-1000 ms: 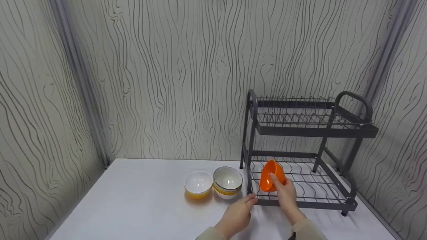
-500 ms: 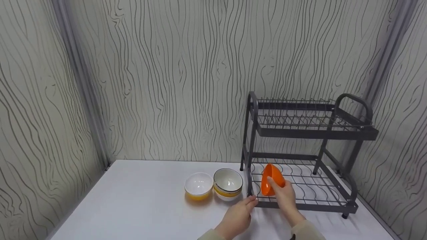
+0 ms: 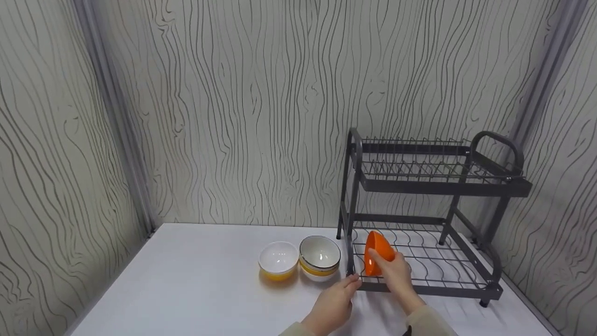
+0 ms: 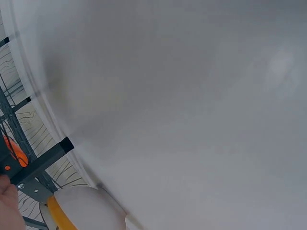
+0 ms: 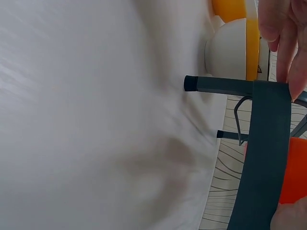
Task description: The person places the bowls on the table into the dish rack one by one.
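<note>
In the head view my right hand [image 3: 396, 279] grips an orange bowl [image 3: 382, 247], thumb on its near side. The bowl stands on edge, tilted, over the left front of the lower tier of a dark metal dish rack [image 3: 433, 291]. Whether it touches the wires is unclear. My left hand [image 3: 330, 303] holds the rack's front left corner with its fingertips. In the right wrist view the rack's front bar [image 5: 266, 158] partly hides the orange bowl [image 5: 295, 172]; fingers of my left hand [image 5: 290, 38] show above.
Left of the rack stand a yellow bowl with white inside [image 3: 278, 259] and a stack of bowls [image 3: 319, 256], close together on the white table [image 3: 196, 280]. The upper tier [image 3: 419, 170] with wire dividers overhangs the lower one. Patterned panels [image 3: 261, 112] enclose the table.
My right hand has turned the orange bowl more upright, its opening swinging leftward, and lowered it slightly. The left hand keeps its place at the rack corner.
</note>
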{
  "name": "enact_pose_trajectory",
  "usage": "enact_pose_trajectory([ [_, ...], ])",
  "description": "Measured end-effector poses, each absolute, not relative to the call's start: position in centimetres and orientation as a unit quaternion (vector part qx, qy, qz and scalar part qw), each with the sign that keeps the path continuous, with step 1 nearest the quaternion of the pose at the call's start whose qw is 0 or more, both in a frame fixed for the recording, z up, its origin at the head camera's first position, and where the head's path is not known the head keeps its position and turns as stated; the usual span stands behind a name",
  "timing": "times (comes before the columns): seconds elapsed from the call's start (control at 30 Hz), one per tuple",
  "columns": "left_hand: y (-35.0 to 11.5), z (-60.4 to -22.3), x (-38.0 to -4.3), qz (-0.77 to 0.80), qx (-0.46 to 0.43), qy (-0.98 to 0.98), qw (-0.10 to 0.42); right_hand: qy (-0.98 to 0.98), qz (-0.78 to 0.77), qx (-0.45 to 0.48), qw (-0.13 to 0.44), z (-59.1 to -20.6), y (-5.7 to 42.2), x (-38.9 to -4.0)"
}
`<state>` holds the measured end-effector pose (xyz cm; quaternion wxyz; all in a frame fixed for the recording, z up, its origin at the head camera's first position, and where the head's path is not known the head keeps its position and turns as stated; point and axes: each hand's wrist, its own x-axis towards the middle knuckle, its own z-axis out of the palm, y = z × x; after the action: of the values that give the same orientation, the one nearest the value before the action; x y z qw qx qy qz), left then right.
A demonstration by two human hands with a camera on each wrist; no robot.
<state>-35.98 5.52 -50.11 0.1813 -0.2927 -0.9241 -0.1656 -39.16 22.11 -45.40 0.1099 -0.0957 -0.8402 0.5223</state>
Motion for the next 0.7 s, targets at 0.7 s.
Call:
enact_pose_trajectory([
  [0.7,5.72,-50.15,-35.99,-0.182,-0.281,-0.929,0.158,-0.861,0.493,-0.097,0.077,-45.23,22.56,-39.73],
])
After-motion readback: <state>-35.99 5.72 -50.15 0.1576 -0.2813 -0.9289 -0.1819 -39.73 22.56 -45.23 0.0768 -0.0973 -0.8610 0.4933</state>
